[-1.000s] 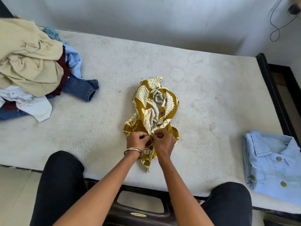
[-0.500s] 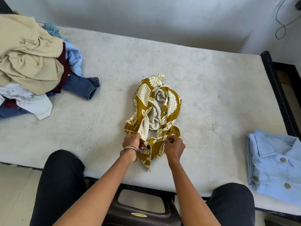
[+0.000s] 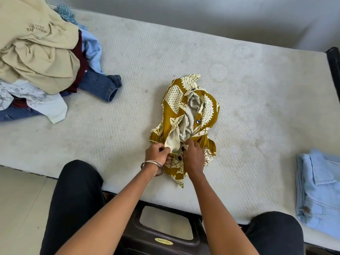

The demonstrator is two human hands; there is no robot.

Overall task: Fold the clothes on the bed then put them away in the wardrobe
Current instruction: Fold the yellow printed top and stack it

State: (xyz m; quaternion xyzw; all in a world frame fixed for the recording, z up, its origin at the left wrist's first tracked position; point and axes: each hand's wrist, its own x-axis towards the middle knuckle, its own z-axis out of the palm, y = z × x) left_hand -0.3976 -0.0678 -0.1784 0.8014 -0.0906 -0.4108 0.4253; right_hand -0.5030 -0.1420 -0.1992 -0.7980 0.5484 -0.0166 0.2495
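Note:
A small mustard-yellow shirt with a cream print [image 3: 185, 115] lies crumpled in the middle of the bed's white mattress [image 3: 239, 89], its front partly open with dark buttons showing. My left hand [image 3: 156, 153], with bangles on the wrist, pinches the left front edge near the hem. My right hand [image 3: 193, 155] pinches the right front edge beside a button. Both hands meet at the shirt's lower placket. A pile of unfolded clothes [image 3: 36, 57] sits at the far left of the bed. A folded light blue denim shirt [image 3: 320, 190] lies at the right edge.
I sit on a dark plastic stool [image 3: 161, 234] against the bed's near edge, with my knees to either side. A black bed frame [image 3: 334, 63] runs along the right. A plain wall stands behind the bed. Tiled floor shows at lower left.
My hands parted briefly on the shirt's lower front, then came together again a little higher up the placket. The view has tilted slightly downward.

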